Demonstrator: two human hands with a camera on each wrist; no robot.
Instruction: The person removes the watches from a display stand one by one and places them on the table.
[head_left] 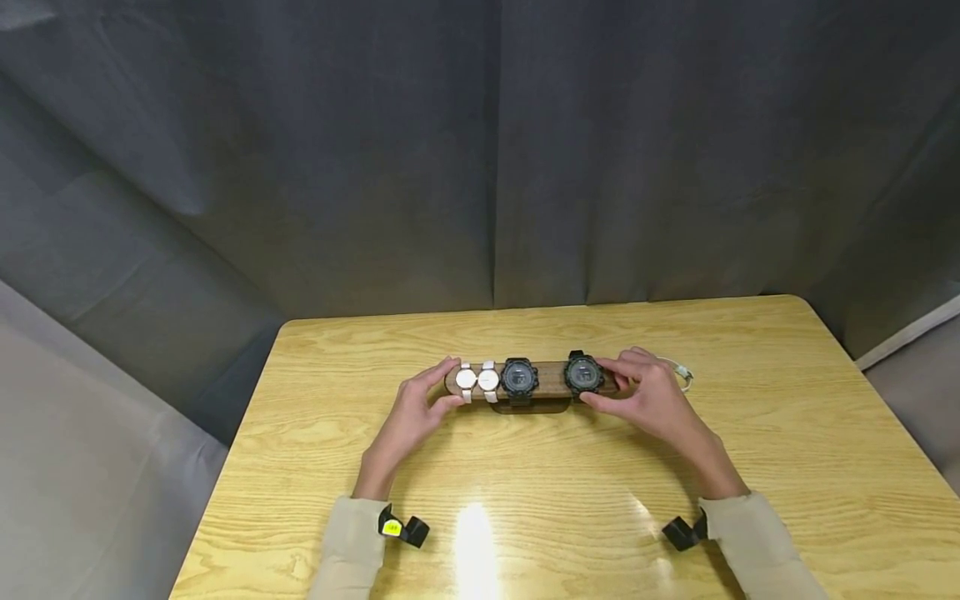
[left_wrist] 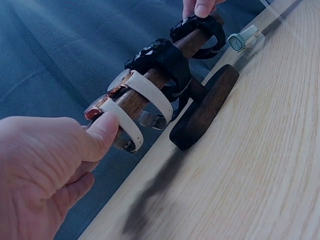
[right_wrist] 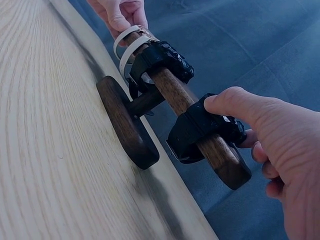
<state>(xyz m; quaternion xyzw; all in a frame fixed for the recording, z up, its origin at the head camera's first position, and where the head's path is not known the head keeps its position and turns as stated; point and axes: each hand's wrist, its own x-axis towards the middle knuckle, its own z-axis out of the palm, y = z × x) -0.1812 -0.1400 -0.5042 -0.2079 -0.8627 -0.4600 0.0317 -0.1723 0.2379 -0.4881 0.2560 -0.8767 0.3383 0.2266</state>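
Observation:
A dark wooden watch stand [head_left: 551,379] stands on the table, its bar lying crosswise. Two white-strapped watches [head_left: 488,381] sit side by side near its left end, beside a chunky black digital watch [head_left: 519,377]. My left hand [head_left: 412,412] pinches the outermost white-strapped watch [left_wrist: 122,115] at the bar's end, thumb on the near side. With thumb and fingers my right hand [head_left: 656,398] grips a second black digital watch [head_left: 583,375] near the right end. A stretch of bare bar separates the two black watches. The right hand's fingertips behind the watch are partly hidden.
A pale green watch [head_left: 682,372] lies on the wooden table [head_left: 562,500] behind the right hand. The stand's base [left_wrist: 207,110] rests flat on the tabletop. Grey curtain [head_left: 390,167] hangs along the table's far edge.

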